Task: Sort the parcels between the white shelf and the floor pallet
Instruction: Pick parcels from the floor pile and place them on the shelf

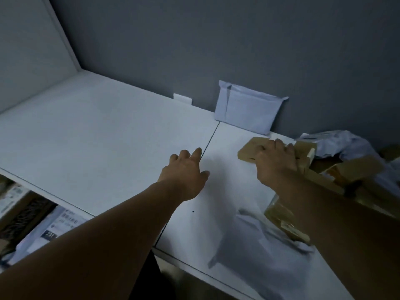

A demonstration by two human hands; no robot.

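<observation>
right hand (276, 161) — fingers clamp flat tan cardboard parcel (251, 149) | left hand (187, 172) — fingers spread, empty | white shelf (97, 135)

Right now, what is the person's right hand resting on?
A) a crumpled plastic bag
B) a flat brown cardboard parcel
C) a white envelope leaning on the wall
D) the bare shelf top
B: the right hand presses on a flat brown cardboard parcel lying on the white shelf, while the left hand is spread open, gripping nothing.

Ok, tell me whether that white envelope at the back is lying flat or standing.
Standing: the white envelope rests on its bottom edge on the shelf, leaning against the grey wall.
</observation>
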